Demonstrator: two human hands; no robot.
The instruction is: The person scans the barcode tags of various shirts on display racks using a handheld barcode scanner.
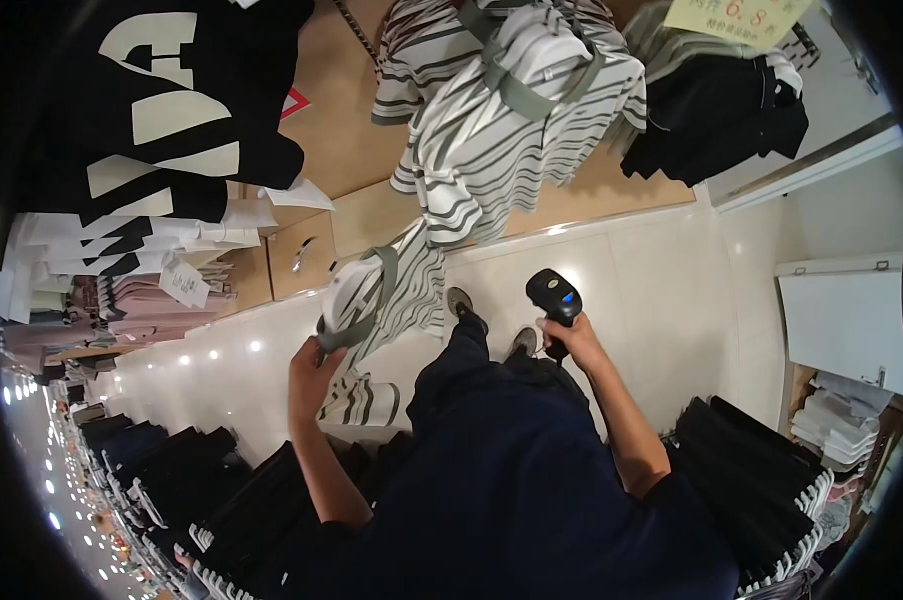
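My left hand (315, 375) is closed on the grey collar of a white-and-grey striped shirt (412, 290), which hangs down toward the floor at the left of my legs. In my right hand (572, 340) is a black barcode scanner (554, 296), a small blue light glowing on its top. My fingers wrap round its handle, and it points away from me. Beyond both hands, several more striped shirts (512, 130) with grey collars hang close together in front of a wooden cabinet. Whether the left hand also grips a hanger or tag is hidden.
Black garments (712, 120) hang at the upper right below a yellow sign (737, 20). A black top with cream lettering (172, 110) hangs at upper left, over pink clothes (162, 300). Racks of dark trousers (742, 480) stand beside me. A white cabinet (847, 320) is at right.
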